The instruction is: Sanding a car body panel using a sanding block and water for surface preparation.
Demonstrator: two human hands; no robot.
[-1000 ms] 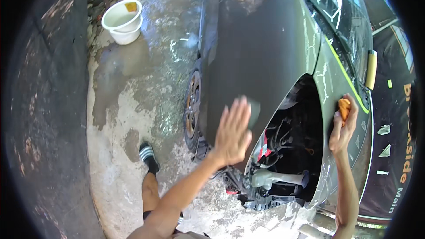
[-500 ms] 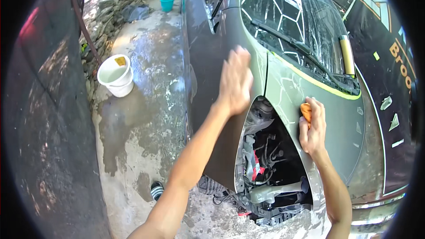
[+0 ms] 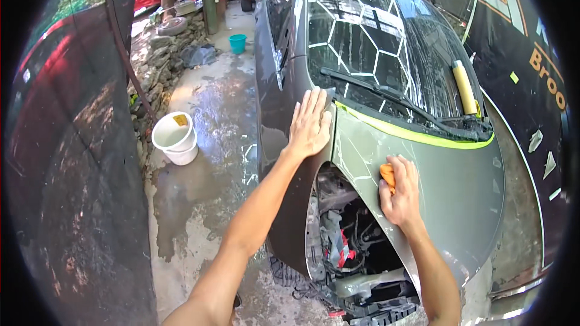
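My left hand [image 3: 309, 124] lies flat, fingers stretched, on the dark grey fender [image 3: 284, 205] by the lower corner of the windshield. A small grey patch shows beside its fingertips; what it is I cannot tell. My right hand [image 3: 402, 193] is closed round a crumpled orange cloth [image 3: 387, 176] and rests on the grey-green hood [image 3: 453, 205]. Between my forearms, the open headlight gap [image 3: 362, 247] bares hoses and brackets. Yellow-green tape [image 3: 411, 132] runs along the hood's rear edge.
A white bucket [image 3: 175, 136] stands on the wet concrete at left, a teal bucket [image 3: 237, 43] farther back. A yellowish roll [image 3: 465, 87] leans at the windshield [image 3: 356, 30] near the wiper [image 3: 393, 98]. Dark sheets [image 3: 72, 175] hang on the left; a black banner [image 3: 519, 42] borders the right.
My left hand has come down flat beside the windshield corner. My right hand, still holding the orange cloth, remains on the hood. The view has tilted up, showing more of the background.
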